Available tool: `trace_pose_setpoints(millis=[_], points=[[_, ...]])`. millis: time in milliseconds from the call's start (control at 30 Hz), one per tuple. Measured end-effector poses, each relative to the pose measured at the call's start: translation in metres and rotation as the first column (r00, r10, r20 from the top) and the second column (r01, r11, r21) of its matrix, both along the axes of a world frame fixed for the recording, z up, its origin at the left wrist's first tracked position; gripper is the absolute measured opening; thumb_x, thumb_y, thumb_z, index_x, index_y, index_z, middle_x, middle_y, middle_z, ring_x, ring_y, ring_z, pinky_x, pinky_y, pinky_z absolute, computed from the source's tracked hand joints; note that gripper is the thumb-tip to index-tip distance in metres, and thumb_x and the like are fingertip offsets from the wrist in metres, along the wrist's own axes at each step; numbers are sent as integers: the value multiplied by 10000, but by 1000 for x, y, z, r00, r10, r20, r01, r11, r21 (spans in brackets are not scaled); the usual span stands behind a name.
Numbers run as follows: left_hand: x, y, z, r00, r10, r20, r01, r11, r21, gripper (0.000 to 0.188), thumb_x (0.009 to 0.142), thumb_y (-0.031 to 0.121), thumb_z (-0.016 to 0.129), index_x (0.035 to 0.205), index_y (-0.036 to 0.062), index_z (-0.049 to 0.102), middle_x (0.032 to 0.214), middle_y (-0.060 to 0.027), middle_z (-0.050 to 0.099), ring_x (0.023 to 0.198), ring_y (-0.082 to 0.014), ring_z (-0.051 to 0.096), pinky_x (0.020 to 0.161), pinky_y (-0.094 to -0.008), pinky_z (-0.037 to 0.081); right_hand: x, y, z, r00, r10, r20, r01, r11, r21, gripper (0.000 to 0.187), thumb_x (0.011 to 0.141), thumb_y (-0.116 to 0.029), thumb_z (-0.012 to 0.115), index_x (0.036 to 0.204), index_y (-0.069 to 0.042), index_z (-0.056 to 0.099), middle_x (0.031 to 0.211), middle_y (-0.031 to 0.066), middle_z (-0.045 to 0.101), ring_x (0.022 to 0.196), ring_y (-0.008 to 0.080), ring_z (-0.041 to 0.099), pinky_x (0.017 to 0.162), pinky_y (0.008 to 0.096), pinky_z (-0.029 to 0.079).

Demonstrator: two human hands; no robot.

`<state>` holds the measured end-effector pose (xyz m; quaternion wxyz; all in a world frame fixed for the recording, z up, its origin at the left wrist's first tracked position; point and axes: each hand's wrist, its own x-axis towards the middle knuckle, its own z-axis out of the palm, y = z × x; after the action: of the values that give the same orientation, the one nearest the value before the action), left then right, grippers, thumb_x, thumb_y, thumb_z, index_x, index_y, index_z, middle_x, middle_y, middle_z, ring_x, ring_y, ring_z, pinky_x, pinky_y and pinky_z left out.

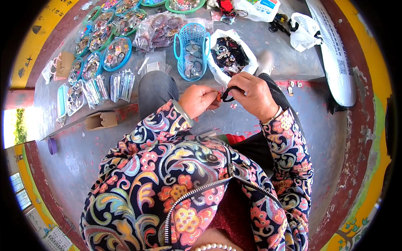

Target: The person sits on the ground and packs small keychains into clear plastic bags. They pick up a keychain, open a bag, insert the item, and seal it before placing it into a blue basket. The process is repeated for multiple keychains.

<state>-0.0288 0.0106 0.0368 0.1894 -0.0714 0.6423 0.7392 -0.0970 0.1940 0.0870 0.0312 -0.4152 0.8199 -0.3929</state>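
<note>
My left hand (197,101) is closed in a pinch at the orange end of a black elastic band (226,98), which looks like a hair tie with a small orange ornament (219,96). My right hand (254,97) grips the black loop of the same band, thumb and fingers pressed together. Both hands are raised over my lap, close to each other. Just beyond them stands an open white plastic bag (250,69) filled with black bands and small ornaments. Left of the bag is a blue plastic basket (179,67) with clear-wrapped pieces inside.
Blue and green trays (117,69) of small trinkets cover the ledge at the far left. Clear bags (157,33) lie behind the basket, pen-like packets (122,85) nearer. A small cardboard box (101,120) and purple cup (52,146) sit lower left; another white bag (302,31) lies right.
</note>
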Motion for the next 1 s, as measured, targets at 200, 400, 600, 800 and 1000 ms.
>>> trace_pose_setpoints(millis=[200, 400, 600, 800, 1000], points=[[-1, 2, 5, 1000, -13, 18, 13, 1000, 19, 244, 853, 146, 516, 923, -74, 593, 783, -110, 628, 708, -136, 622, 635, -224, 496, 1, -1, -4, 998, 4, -62, -4, 1000, -6, 126, 674, 26, 588, 794, -12, 578, 801, 117, 580, 679, 281, 584, 605, 306, 470], [-1, -3, -9, 996, -88, 15, 87, 995, 53, 213, 843, 102, 523, 955, -68, 583, 816, -102, 621, 735, -137, 617, 655, -224, 503, 3, -5, 2, 968, -47, 247, 42, 999, 28, 201, 653, -78, 605, 845, -24, 578, 771, 96, 562, 647, 249, 579, 598, 309, 467], [0, -4, 1, 986, -145, 83, 137, 986, 100, 196, 837, 48, 508, 979, -73, 568, 848, -103, 613, 750, -159, 621, 674, -244, 517, -4, 3, -17, 930, 87, 356, -101, 995, 22, 300, 652, -71, 644, 935, -1, 572, 781, 34, 574, 675, 103, 535, 597, 241, 437], [3, -3, 11, 984, -163, 73, 159, 986, 50, 183, 838, 39, 510, 977, -70, 557, 851, -111, 610, 742, -160, 620, 657, -251, 518, -7, 1, -9, 771, 33, 636, -215, 954, 211, 284, 657, -95, 679, 899, 3, 566, 753, 41, 581, 700, 102, 530, 647, 234, 432], [2, -1, 2, 995, -93, 41, 91, 995, 52, 195, 844, 58, 509, 994, -64, 525, 843, -114, 600, 730, -162, 616, 647, -258, 517, -4, 0, -17, 718, 60, 694, -135, 989, 54, 259, 663, -113, 678, 874, -3, 574, 730, 26, 584, 688, 84, 526, 639, 220, 431]])
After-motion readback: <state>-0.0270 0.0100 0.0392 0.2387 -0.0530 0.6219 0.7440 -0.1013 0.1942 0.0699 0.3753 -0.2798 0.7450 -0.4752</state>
